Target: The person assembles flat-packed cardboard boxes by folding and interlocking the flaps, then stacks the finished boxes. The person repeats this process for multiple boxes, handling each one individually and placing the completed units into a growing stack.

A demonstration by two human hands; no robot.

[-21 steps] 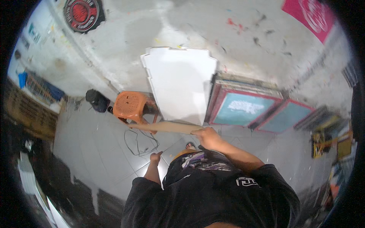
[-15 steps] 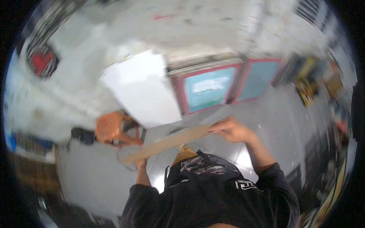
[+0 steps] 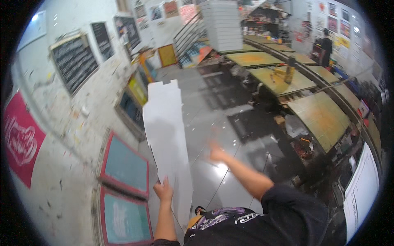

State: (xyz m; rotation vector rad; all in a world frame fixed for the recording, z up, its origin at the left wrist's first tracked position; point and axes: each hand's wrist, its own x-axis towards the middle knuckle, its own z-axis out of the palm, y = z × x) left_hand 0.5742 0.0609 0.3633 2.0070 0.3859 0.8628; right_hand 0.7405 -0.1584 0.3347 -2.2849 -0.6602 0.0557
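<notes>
A long white sheet of card or board [image 3: 166,123], notched along its far edge, stretches out ahead of me. My left hand [image 3: 164,190] is closed on its left edge near my body, with the thumb on top. My right hand [image 3: 216,152] is off to the right of the sheet, apart from it. Motion smears its fingers, and nothing shows in it.
Red-framed screens [image 3: 125,166] lean against the left wall, beside the sheet. To the right, a row of yellowish flat print tables [image 3: 320,119] runs back over dark mats. A staircase [image 3: 188,35] and a white pillar [image 3: 221,26] stand at the back.
My view has swung right, along the room. A brown strip spanned both hands before; now my left hand holds a white sheet, and my right hand is away from it.
</notes>
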